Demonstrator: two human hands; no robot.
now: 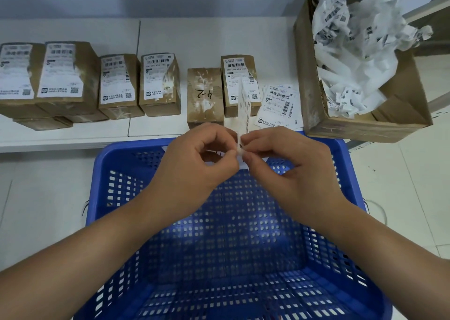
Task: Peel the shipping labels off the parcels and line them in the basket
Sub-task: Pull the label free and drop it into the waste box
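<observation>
A white shipping label (244, 107) stands on edge above the far rim of the blue perforated basket (233, 234). My left hand (194, 163) and my right hand (285, 163) both pinch its lower end between thumb and fingers. Behind them on the white shelf stands a brown parcel with its label gone (205, 95), marked in pen. To its right a parcel (239, 76) carries a label. Several labelled parcels (117, 83) line the shelf to the left. A white strip shows inside the basket under my fingers.
A stack of flat label sheets (280, 107) lies on the shelf right of the parcels. An open cardboard box (360, 124) at the right holds crumpled label backing paper (360, 41). The white shelf (170, 39) runs along the wall; pale floor surrounds the basket.
</observation>
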